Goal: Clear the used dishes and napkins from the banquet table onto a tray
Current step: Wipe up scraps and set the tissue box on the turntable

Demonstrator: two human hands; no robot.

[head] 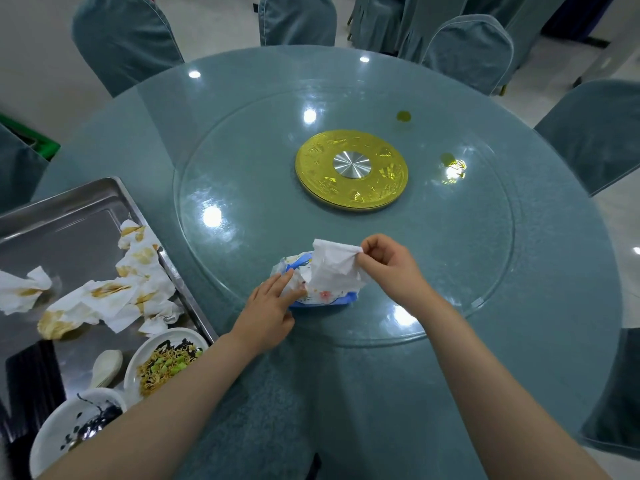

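Head view, right grip pinching tissue, left grip flat on pack

Big round table in teal cloth under glass, with a glass lazy Susan on a gold hub. Teal-covered chairs all around, pale shiny floor, ceiling lights glaring off the glass.

Gold hub mid-turntable; covered chairs around.
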